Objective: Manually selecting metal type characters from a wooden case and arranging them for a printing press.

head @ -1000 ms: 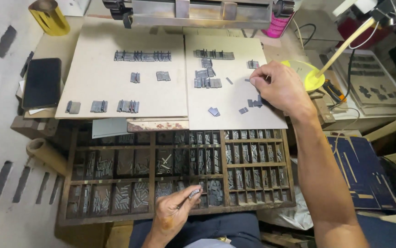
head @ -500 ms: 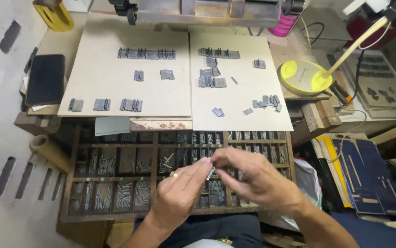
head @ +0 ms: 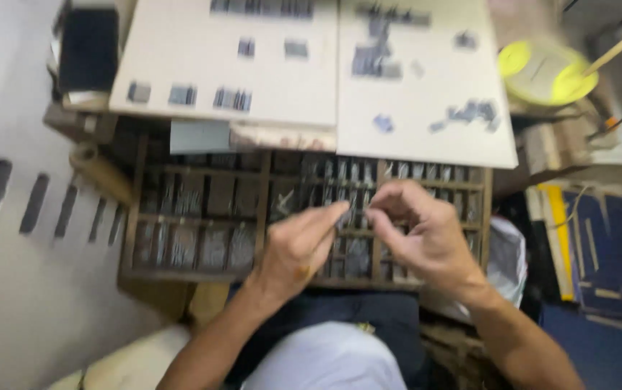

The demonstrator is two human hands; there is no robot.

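Observation:
The picture is motion-blurred. Both my hands hover over a dark wooden type case (head: 132,217) whose many small compartments hold grey metal type. My left hand (head: 296,253) has its thumb and fingers pinched together, seemingly on a small grey metal type piece (head: 345,215). My right hand (head: 430,235) is just to the right of it, fingers curled inward with the tips a short gap from the left fingertips. Blur hides whether the right fingers hold anything.
Behind the case lie two beige boards (head: 202,43) (head: 426,108) with small groups of metal type. A yellow dish (head: 545,76) with a stick stands at the back right. A black object (head: 90,47) is back left, blue folders (head: 607,245) at the right.
My right hand came back from the right beige board to the type case and met my left hand. The view has moved closer and lower over the case.

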